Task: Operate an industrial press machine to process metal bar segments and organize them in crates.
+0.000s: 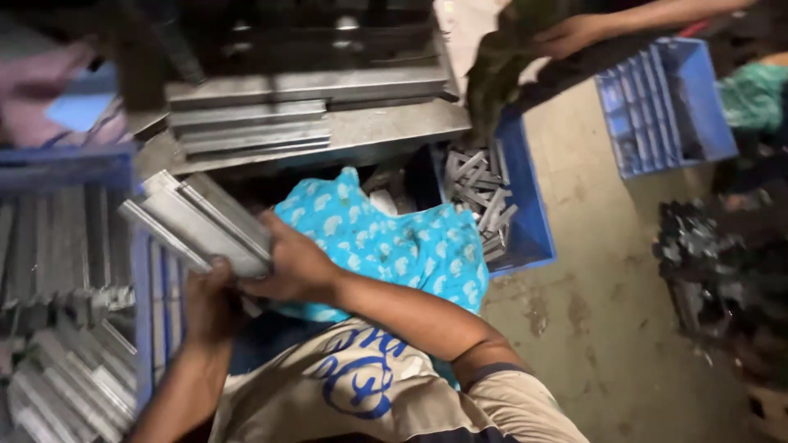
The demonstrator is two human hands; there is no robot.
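Both of my hands grip a bundle of long grey metal strips [197, 221] at the left, held slanted over the edge of a blue crate [144, 312]. My right hand [295, 267] wraps the bundle's near end from the right. My left hand [209, 303] holds it from underneath. The crate below holds several more grey metal strips [57, 254] lying side by side. A turquoise cloth with white spots [386, 242] lies over my lap, just right of my hands.
A grey metal machine bed [312, 107] stands ahead. To its right, a blue crate [533, 221] holds short metal pieces [480, 193]. Another person's hand [574, 33] reaches in at the top. An empty blue crate [665, 107] and a dark parts pile [714, 262] sit on the concrete floor.
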